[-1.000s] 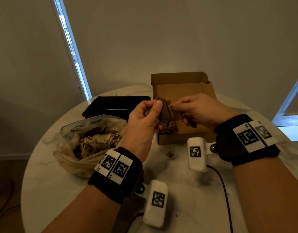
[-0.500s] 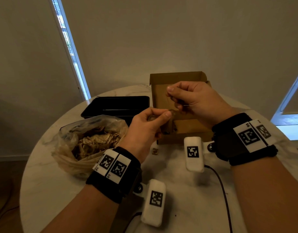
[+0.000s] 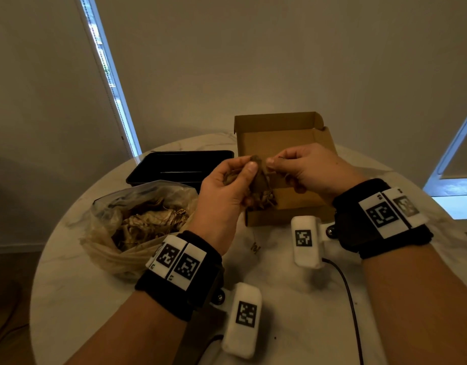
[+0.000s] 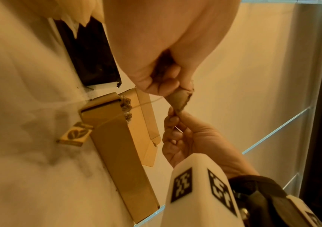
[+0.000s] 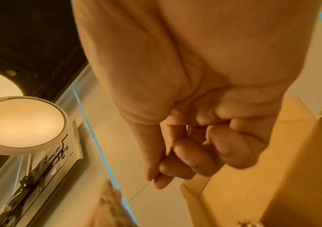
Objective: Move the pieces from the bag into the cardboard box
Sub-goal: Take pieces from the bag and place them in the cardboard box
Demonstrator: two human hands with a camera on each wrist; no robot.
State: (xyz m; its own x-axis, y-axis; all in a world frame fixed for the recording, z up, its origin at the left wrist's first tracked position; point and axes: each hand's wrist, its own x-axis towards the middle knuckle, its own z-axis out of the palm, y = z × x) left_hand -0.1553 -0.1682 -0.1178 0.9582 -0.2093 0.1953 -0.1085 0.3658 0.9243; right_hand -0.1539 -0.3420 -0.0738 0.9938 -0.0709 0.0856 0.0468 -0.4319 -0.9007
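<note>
A brown piece (image 3: 258,177) is held above the near edge of the box (image 3: 279,133), pinched between thumb and fingers of the left hand (image 3: 227,191) and at its tip by the right hand (image 3: 306,169). A thread runs from it to a tag (image 3: 254,248) lying on the worktop (image 3: 306,299). The transfer step seems to be in hand. Next, the piece would likely be freed and lowered into the box; the bag (image 3: 137,222) is seen to hold more.
</note>
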